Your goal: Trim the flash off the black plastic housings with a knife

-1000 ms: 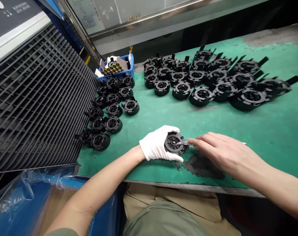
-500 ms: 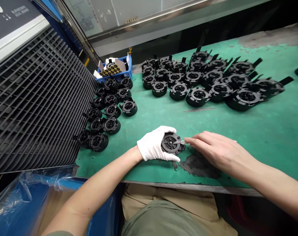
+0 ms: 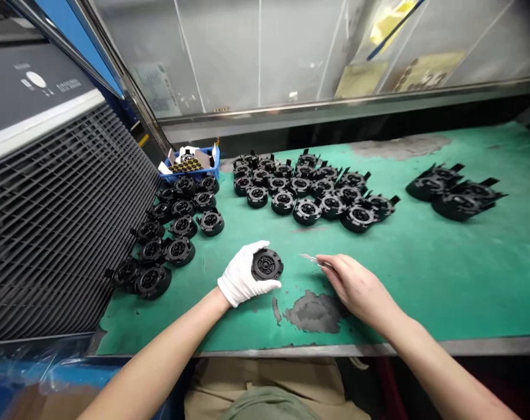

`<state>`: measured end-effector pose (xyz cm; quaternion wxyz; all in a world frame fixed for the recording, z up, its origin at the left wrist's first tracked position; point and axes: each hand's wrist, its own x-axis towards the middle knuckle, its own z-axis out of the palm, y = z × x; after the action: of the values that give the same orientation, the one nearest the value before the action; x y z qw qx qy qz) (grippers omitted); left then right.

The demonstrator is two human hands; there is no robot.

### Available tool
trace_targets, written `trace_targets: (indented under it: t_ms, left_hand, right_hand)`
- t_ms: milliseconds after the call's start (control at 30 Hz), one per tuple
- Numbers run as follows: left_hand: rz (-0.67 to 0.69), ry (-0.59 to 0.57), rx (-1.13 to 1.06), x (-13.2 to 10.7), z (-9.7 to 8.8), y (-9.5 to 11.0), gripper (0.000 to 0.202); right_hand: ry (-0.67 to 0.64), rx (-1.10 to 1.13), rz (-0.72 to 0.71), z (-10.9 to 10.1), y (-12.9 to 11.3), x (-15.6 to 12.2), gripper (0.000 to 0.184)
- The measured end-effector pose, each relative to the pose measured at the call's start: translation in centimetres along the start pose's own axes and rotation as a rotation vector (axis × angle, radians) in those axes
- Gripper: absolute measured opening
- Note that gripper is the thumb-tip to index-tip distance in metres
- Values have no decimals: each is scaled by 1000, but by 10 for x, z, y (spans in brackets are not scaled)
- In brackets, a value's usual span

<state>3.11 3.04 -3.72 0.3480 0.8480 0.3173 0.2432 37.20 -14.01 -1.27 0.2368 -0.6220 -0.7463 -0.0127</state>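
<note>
In the head view, my left hand, in a white glove, is wrapped round the edge of a round black plastic part. The part's ribbed face with a central hub is turned up toward me. My bare right hand is closed on a small craft knife, its thin pale blade pointing left. A gap separates the blade's tip from the black part. Most of the knife's handle is hidden by my fingers. Both hands are over the green mat, near its front edge.
Several similar black parts stand at the left beside a dark grille. More black parts stand in rows at the back middle, and a few others farther right. A blue bin with assorted pieces sits at the back left.
The knife's blade was at the face of the black part and is now away from it, to the right. My left hand still holds the part. The view has shifted and tilted upward.
</note>
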Motion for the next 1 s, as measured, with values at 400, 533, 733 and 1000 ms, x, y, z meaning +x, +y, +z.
trace_targets:
  t_ms: [400, 533, 733, 1000]
  left_hand:
    - [-149, 216, 374, -113, -39, 0, 60]
    - [-48, 235, 693, -175, -66, -8, 54]
    - [-24, 230, 718, -179, -68, -3, 48]
    - [-24, 204, 636, -176, -75, -2, 44]
  right_hand:
    - [34, 52, 143, 13, 37, -5, 38]
    - [50, 176, 264, 7, 40, 2, 48]
    - [-108, 357, 383, 16, 5, 28, 48]
    - [-267, 522, 367, 31, -65, 70, 54]
